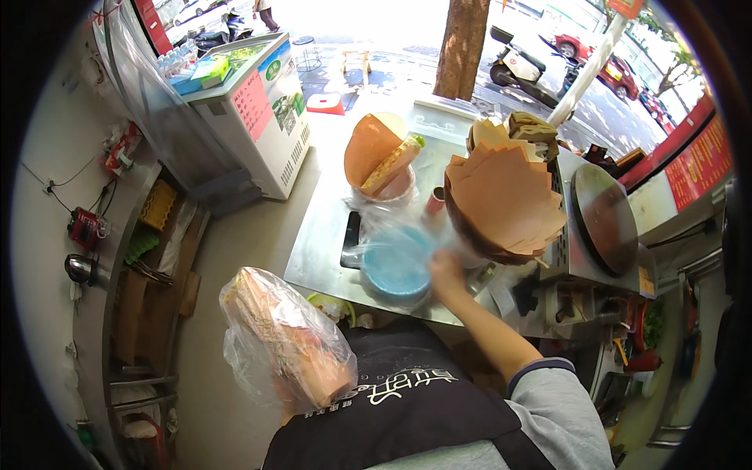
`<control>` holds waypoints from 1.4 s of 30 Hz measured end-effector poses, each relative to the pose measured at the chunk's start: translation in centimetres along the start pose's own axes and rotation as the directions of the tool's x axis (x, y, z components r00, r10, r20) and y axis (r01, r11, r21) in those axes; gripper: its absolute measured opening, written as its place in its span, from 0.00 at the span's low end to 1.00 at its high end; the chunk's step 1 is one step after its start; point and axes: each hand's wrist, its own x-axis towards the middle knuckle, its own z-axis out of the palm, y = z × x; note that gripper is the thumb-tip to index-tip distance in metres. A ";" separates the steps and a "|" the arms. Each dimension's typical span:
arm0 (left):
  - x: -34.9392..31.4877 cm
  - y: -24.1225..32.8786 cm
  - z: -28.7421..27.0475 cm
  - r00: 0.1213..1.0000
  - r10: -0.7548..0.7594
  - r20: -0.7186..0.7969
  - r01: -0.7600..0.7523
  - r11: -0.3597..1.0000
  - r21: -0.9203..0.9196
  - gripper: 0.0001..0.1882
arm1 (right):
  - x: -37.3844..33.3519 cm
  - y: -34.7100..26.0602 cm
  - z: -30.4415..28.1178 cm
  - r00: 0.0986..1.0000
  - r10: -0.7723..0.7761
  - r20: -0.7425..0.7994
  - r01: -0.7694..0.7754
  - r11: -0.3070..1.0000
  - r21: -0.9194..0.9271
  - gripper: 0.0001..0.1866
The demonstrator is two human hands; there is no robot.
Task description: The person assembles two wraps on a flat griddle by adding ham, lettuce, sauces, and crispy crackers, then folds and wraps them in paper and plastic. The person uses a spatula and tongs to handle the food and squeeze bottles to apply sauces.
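A clear plastic bag (235, 345) with a paper-wrapped food roll (301, 345) inside is held up at the lower left, before my dark apron. My left hand (291, 415) is at its lower end, mostly hidden behind it; its fingers do not show. At the right edge of a round blue container (395, 262) is my right hand (448, 276), smeared by motion. Thin clear plastic film (419, 235) lies over the container and close to that hand. I cannot make out its fingers or whether they grip the film.
On the metal counter (321, 258) stand a paper-sleeved roll in a holder (388, 168), a red cup (435, 200) and a large stack of brown paper sleeves (505, 196). A round griddle (603, 219) is at right. A chest freezer (251, 117) and shelves (149, 274) stand left.
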 end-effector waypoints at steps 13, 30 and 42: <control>4.4 0.8 1.2 0.999 -0.045 0.018 0.042 0.994 0.105 0.36 | 4.2 -4.4 -5.3 0.988 0.071 0.134 -0.076 0.997 0.032 0.15; 7.8 -0.3 2.7 0.997 -0.079 0.008 0.079 0.984 -0.159 0.31 | 4.6 -4.2 0.4 0.755 -0.290 0.589 0.215 0.957 0.195 0.14; 9.3 -2.7 0.1 0.995 -0.099 -0.027 0.093 0.978 -0.189 0.26 | -0.5 -2.5 -4.9 0.987 -0.156 0.036 0.131 0.915 0.382 0.08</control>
